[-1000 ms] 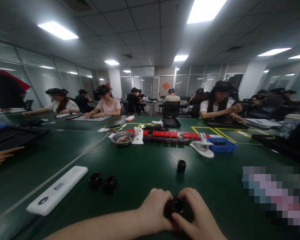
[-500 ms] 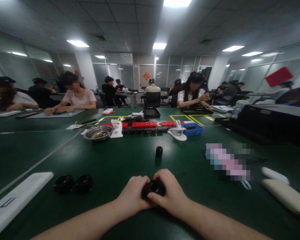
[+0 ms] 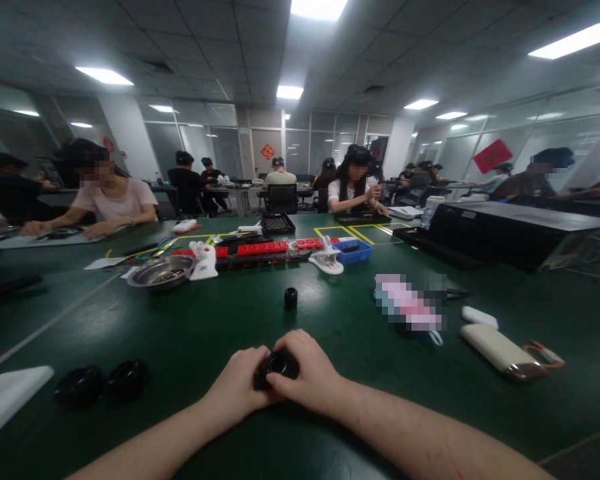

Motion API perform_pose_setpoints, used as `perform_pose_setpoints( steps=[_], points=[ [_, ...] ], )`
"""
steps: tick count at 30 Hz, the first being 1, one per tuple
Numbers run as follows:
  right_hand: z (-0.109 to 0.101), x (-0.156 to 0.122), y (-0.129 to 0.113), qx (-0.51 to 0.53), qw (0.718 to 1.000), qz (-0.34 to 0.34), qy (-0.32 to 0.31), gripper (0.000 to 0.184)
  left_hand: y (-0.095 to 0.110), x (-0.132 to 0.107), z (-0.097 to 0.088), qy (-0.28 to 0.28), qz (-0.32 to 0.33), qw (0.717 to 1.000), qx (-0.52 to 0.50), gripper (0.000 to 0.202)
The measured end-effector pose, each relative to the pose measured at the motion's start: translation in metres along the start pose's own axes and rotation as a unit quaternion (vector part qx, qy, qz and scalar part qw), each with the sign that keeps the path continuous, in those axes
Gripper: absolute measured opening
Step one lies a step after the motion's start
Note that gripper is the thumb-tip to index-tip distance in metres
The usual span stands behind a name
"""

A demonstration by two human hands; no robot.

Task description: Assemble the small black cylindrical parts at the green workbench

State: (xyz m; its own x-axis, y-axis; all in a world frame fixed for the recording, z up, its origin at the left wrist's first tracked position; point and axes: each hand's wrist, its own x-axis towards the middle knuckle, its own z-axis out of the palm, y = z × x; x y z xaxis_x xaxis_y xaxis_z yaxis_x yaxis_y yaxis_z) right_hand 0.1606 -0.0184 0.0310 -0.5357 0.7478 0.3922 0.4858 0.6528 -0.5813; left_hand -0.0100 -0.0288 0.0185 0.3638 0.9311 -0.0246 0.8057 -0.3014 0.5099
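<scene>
A glossy black round part with a hole in its top (image 3: 279,362) is held between my two hands, low over the green table (image 3: 220,320). My left hand (image 3: 240,380) wraps its left side, fingers closed. From the right, my right hand (image 3: 307,373) grips it, thumb at the front and fingers curled over the far side. Its lower portion is hidden by the hands. Straight ahead stands a smaller black ribbed cylinder (image 3: 291,298). To the left, two black round parts (image 3: 79,387) like thick rings lie side by side, apart from my hands.
Farther back are a metal bowl (image 3: 163,272) with small pieces, a red strip (image 3: 263,248), white clamps (image 3: 327,257) and a blue tray (image 3: 354,251). A cream power bank (image 3: 503,352) and a black case (image 3: 510,233) lie right. Co-workers sit opposite.
The view has turned right, so the table's things appear shifted left. Both hands still hold the black round part in much the same grip.
</scene>
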Motion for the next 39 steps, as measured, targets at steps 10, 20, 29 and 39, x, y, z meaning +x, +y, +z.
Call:
perform_pose_setpoints(
  steps=[10,20,29,39],
  points=[
    [0.002,-0.001,0.003,0.012,0.999,0.041,0.023,0.035,0.007,-0.001,-0.006,-0.003,-0.001,1.0,-0.002,0.032],
    [0.004,0.0,0.005,0.034,0.999,0.017,0.017,0.037,-0.006,0.001,0.005,0.037,0.0,0.999,0.021,0.042],
    [0.012,-0.004,0.013,0.009,0.999,-0.029,0.018,0.047,-0.008,0.001,0.008,0.067,0.014,0.997,0.04,0.047],
    [0.008,-0.003,0.01,-0.009,0.996,-0.092,0.007,0.036,-0.001,-0.004,0.001,0.068,0.019,0.997,0.035,0.048]
  ],
)
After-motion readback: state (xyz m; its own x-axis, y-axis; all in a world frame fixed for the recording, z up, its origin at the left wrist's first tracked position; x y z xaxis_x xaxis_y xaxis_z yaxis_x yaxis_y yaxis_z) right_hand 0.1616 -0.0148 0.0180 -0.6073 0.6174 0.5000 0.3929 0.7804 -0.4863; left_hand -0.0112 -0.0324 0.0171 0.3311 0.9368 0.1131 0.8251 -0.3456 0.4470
